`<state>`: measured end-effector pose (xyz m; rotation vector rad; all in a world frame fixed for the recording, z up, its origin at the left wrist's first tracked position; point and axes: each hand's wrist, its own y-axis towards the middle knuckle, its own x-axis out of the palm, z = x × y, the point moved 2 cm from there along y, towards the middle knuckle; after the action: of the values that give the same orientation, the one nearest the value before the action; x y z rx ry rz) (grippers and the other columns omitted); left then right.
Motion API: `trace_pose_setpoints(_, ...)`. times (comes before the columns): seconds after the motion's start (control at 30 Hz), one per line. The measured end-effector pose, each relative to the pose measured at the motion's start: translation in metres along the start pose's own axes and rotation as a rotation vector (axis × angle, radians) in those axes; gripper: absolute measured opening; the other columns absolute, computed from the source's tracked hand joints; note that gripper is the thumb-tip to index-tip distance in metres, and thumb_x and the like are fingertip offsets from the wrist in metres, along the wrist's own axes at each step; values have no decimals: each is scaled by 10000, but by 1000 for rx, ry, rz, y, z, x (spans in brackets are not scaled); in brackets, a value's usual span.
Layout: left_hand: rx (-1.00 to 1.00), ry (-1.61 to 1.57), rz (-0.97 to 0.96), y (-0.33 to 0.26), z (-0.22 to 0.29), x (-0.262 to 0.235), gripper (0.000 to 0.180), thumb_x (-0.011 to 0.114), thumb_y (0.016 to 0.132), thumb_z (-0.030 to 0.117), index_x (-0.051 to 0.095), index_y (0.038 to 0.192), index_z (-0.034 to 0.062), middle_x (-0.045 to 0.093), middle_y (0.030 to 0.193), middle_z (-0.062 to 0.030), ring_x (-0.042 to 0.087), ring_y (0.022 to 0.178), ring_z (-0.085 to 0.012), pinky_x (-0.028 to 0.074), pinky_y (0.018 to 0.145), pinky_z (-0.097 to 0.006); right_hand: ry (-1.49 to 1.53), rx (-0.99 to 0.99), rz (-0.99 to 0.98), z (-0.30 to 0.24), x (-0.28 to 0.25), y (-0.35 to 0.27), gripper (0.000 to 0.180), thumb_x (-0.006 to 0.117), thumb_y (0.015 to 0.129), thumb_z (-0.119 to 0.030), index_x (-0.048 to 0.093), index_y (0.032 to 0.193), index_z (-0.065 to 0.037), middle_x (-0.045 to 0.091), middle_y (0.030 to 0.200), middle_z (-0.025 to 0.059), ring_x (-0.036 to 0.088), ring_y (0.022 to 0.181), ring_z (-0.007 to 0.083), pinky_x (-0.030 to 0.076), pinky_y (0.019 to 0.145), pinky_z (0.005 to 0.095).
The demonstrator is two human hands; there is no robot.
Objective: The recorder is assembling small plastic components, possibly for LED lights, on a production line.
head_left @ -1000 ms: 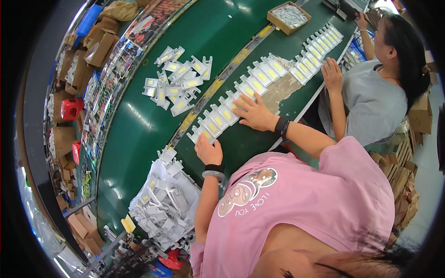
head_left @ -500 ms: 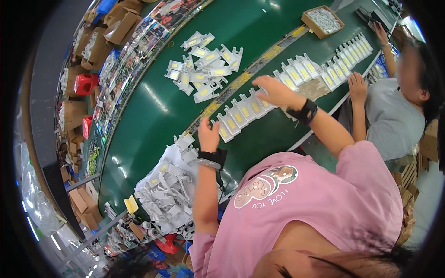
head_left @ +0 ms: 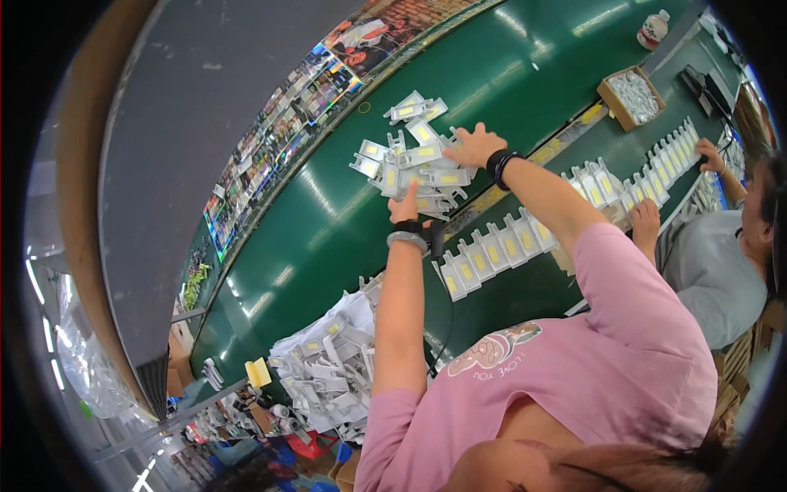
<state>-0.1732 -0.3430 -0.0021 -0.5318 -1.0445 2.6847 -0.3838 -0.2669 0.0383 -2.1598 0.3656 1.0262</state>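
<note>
A loose pile of white plastic parts with yellow centres (head_left: 414, 168) lies on the green belt (head_left: 328, 238). My right hand (head_left: 471, 148), with a black band at the wrist, is spread over the pile's right side, fingers apart. At the pile's near edge my left hand (head_left: 404, 207), with a grey wrist band, touches the parts; its grip is hidden. A row of the same parts (head_left: 500, 246) stands upright along the belt's near edge, below my arms.
A co-worker in grey (head_left: 709, 262) sits at the right with hands at the row's far end. A cardboard box of small pieces (head_left: 631, 97) and a bottle (head_left: 653, 29) stand beyond. A heap of white parts (head_left: 328, 369) lies at my left.
Both my hands have left the row of upright parts and reached farther out onto the loose pile. The view has tilted and moved with my head.
</note>
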Motion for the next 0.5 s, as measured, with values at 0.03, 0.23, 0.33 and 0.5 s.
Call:
trace_pose_setpoints(0.03,21,16,24,2,3,7,999,774,619,468,265,1368,46,437,1264,-182,527,1033,-330,539,576,-464,-20,-53,-9,-4,0,0,789,496,760,-639,360,1356,-141,347,1304,256,513,1106,384,421,928,447)
trace_pose_setpoints(0.23,95,-130,41,72,-27,-4,865,702,663,542,453,1227,-65,476,1231,-269,548,1039,-333,529,764,-372,156,-133,-25,-47,40,3,831,458,744,-693,425,1309,-84,390,1239,307,540,1039,424,443,900,403)
trace_pose_setpoints(0.33,261,-131,195,65,-29,24,560,587,835,419,553,1118,-63,608,1042,-150,617,882,-245,501,726,-365,219,-81,-52,-53,61,-4,816,457,749,-686,437,1285,-70,430,1224,294,536,1042,429,440,900,421)
trace_pose_setpoints(0.5,146,-537,-276,54,-25,36,523,500,892,438,546,1111,-34,589,1062,-136,606,888,-241,492,752,-364,223,-137,33,-44,67,-3,813,489,741,-657,420,1294,-65,506,1188,251,499,1074,457,407,929,469)
